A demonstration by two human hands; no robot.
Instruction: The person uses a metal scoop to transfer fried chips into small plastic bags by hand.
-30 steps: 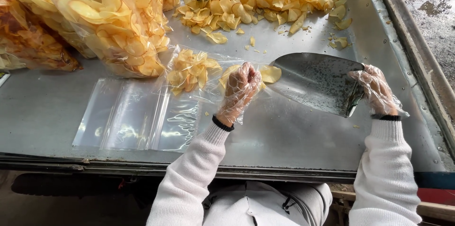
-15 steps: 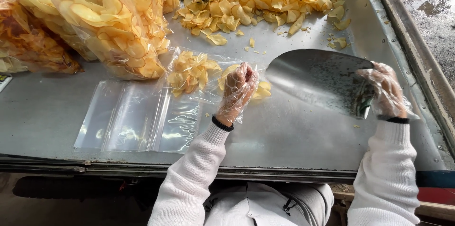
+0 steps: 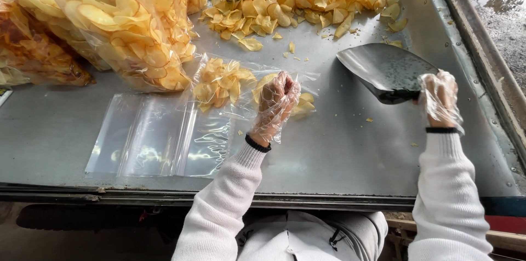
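Note:
My left hand (image 3: 276, 105), in a thin clear glove, grips the mouth of a small clear plastic bag (image 3: 227, 83) that lies on the metal counter (image 3: 329, 157) and holds some yellow chips. A few chips (image 3: 303, 103) lie just right of that hand. My right hand (image 3: 438, 99), also gloved, holds the handle of a metal scoop (image 3: 386, 66), which is empty and hovers right of the bag, pointing toward the loose chip heap (image 3: 296, 1) at the back.
Large filled bags of chips (image 3: 126, 20) stand at the back left. Flat empty clear bags (image 3: 159, 138) lie near the front left. A raised metal rim (image 3: 466, 36) runs along the right side. Stray chips lie scattered at the back right.
The scoop has pulled away from the bag mouth to the right and back, leaving chips in and beside the bag. My left hand stays on the bag.

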